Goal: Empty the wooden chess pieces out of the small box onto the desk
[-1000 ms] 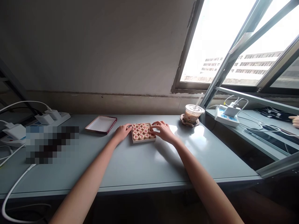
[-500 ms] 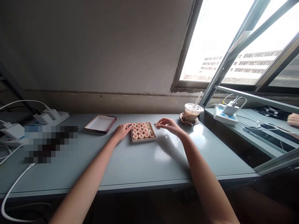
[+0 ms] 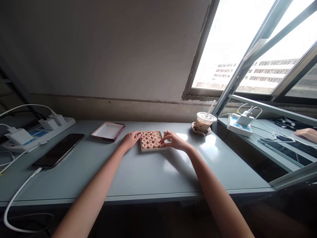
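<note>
A shallow box (image 3: 153,150) on the desk holds rows of round wooden Chinese chess pieces (image 3: 150,145), marked with red and dark characters. My left hand (image 3: 130,140) rests at its left side, fingers bent against the box edge. Over the right column is my right hand (image 3: 174,141), its thumb and fingers closed around a piece at the box's right edge. This hand partly covers the pieces there. Just past its knuckles, another chess piece (image 3: 167,131) lies outside the box. To the left is the box lid (image 3: 107,130), inner side up.
A lidded drink cup with a straw (image 3: 204,123) stands on a brown coaster (image 3: 193,128). At left lie a phone (image 3: 59,150) and a power strip (image 3: 37,134) with chargers. A second power strip (image 3: 239,125) and another person's hand (image 3: 307,134) are on the right-hand desk.
My right hand has come left and nearer, from the loose piece to the box's right column. My left hand stays at the box. The other person's hand has moved further into view.
</note>
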The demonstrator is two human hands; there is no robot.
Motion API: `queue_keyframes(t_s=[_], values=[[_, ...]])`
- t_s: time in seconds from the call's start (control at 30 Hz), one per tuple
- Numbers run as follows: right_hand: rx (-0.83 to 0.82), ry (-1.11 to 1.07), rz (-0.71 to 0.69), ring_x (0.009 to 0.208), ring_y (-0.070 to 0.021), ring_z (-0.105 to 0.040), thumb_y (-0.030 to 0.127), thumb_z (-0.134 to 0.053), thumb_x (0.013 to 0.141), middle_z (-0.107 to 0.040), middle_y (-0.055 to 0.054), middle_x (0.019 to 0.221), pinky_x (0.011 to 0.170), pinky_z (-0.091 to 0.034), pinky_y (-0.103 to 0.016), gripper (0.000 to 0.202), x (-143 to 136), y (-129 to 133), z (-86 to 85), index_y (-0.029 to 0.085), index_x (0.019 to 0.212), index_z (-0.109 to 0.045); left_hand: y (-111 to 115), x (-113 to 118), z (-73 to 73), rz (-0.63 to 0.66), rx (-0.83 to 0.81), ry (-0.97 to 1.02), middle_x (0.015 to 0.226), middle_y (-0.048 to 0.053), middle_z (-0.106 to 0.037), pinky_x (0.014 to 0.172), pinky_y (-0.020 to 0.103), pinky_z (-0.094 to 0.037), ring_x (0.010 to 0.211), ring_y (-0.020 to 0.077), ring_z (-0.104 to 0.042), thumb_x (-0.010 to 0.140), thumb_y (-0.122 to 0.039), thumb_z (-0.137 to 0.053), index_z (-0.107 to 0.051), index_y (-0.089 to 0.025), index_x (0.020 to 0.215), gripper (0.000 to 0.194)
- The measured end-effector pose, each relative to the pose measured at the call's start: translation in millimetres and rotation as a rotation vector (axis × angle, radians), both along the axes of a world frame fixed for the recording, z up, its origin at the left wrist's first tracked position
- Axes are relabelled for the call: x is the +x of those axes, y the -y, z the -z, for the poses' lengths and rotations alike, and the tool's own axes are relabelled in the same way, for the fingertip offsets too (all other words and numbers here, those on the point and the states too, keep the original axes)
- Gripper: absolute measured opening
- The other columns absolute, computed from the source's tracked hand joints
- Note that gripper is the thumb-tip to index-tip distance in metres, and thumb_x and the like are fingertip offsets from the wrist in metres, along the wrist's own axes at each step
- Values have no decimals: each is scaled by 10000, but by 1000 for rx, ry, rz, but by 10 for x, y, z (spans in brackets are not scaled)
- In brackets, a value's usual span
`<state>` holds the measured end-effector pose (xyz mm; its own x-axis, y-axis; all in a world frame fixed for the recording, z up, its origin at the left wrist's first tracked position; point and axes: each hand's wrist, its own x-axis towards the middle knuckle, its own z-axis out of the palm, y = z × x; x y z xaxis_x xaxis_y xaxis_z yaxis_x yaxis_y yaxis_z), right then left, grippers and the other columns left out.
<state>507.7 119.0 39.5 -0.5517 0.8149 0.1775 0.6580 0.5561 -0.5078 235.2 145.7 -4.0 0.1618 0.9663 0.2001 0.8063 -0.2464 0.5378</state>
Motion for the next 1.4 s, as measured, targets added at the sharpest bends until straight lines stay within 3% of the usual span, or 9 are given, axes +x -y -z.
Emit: queue_keyframes(t_s=[0.2,0.33,0.43,0.57,0.83,0.97,1.1,1.23,1.4], values=[[-99,-93,28,843,-156,-516,404,-681,735,-553,-20,877,717,-415,-257,213,-17,0,-17,201,792,-652,-5,-3,7,7,5,-12,1118,98,-676,830,308,-455,1014,263,-618,885,-401,-401,-619,-178,1172,424],[-291,-229,43,773,-150,-557,448,-656,726,-607,-4,815,663,-420,-250,318,153,-48,-22,200,907,-576,-13,-7,15,11,4,-11,1105,95,-681,826,300,-455,997,253,-627,883,-398,-408,-618,-183,1171,417],[-325,-96,161,733,-162,-571,431,-669,706,-628,-6,779,620,-413,-253,327,323,-97,15,213,907,-532,-19,-10,20,19,3,-1,1104,98,-680,840,300,-454,1008,249,-624,888,-383,-399,-620,-173,1165,411],[-174,256,416,709,-179,-560,461,-566,796,-629,-46,784,582,-379,-266,261,440,-134,74,202,794,-534,-17,-9,17,24,9,1,1113,94,-677,866,300,-449,1057,248,-605,894,-361,-392,-620,-174,1163,398],[376,306,574,1223,-253,-419,306,-381,925,-486,-121,1328,993,-308,-473,354,-50,-122,328,195,1245,-484,-5,15,-2,0,1,-17,1153,98,-661,897,319,-445,1065,256,-603,903,-346,-395,-620,-164,1168,392],[323,410,432,1389,-237,-198,245,-301,948,-289,-119,1481,1107,-143,-519,449,-211,-246,497,158,1381,-383,5,27,-23,7,-23,22,1152,96,-663,887,307,-451,1046,240,-612,904,-329,-403,-614,-160,1176,384],[214,409,328,1409,-193,-141,192,-220,957,-242,-89,1504,1125,-204,-411,464,-75,-471,539,160,1377,-415,17,44,-46,-13,-53,55,1173,104,-652,896,308,-450,1067,242,-604,904,-329,-405,-619,-140,1173,392],[218,441,439,1399,-182,-183,21,-257,852,-275,-84,1491,1125,-224,-388,561,212,-670,515,157,1364,-441,13,56,-46,-24,-62,58,1188,106,-644,908,309,-446,1083,242,-597,903,-321,-411,-620,-132,1173,390],[291,435,544,1375,-281,-242,30,-304,839,-346,-140,1446,1091,-149,-585,529,237,-703,381,146,1318,-497,8,61,-37,-35,-46,38,1165,109,-655,903,317,-447,1056,246,-610,903,-315,-415,-626,-142,1165,378]])
